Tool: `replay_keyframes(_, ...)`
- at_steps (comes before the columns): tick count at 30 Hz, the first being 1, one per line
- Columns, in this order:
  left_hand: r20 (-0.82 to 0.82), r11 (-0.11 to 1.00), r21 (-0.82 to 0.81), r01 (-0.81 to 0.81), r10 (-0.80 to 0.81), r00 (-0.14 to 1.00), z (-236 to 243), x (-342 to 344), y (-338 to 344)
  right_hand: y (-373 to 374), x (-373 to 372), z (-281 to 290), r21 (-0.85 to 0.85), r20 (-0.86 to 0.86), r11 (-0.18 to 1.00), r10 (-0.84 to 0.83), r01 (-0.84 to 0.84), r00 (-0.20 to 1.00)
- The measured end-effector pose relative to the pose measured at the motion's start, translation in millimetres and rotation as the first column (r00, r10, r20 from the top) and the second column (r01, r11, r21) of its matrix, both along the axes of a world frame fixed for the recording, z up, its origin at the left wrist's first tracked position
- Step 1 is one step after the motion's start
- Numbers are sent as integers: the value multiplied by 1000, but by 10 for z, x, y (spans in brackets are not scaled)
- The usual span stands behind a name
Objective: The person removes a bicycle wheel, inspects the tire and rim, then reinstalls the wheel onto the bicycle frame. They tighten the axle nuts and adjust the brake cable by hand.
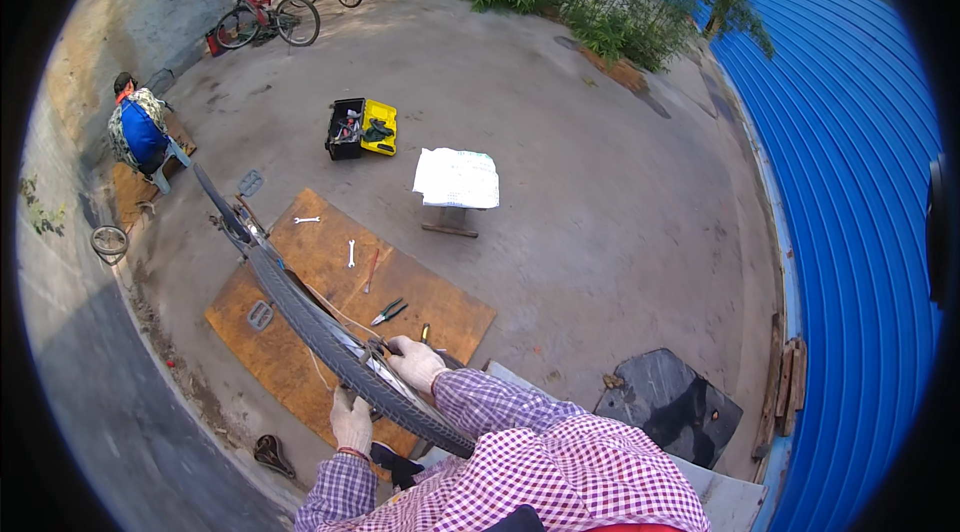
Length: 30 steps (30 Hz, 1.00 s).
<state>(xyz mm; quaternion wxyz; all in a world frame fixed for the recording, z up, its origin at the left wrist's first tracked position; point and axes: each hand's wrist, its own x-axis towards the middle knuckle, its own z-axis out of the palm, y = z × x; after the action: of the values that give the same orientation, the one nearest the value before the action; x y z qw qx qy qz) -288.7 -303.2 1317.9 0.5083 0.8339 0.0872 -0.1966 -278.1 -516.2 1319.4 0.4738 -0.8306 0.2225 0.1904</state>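
The bicycle's tire runs diagonally up from me, with a pedal and a pale cable beside it. My left hand, in a pale glove, is at the tire's left, fingers bent in by the wheel; what they hold is hidden. My right hand, also gloved, is closed on a small part at the wheel's right side. Under the bicycle lies a brown board with two wrenches, a red-handled tool, green-handled pliers and a yellow-handled tool, partly hidden.
A toolbox and a white-covered stool stand ahead. Another person sits by the left wall. Bicycles stand behind, near bamboo. A blue corrugated wall runs along the right; a dark slab lies near it.
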Motion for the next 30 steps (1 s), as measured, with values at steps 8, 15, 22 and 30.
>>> replay_keyframes(8, 75, 991, -128, -47, 57, 996, 285, 52, 17, -31, 74, 297, 28, 51, 997, 70, -72, 996)
replay_keyframes(15, -11, 988, -157, -4, 2, 1000, 155, 111, 182, 115, 107, 75, 35, 125, 998, 40, -44, 991)
replay_keyframes(22, -87, 979, -198, 44, -62, 994, 347, -372, -261, -488, -473, 663, 61, 98, 988, 135, -141, 986)
replay_keyframes(30, -177, 964, -259, -68, 22, 984, 945, -1287, -1187, -1511, -1322, 1380, 213, 90, 965, 136, -153, 987)
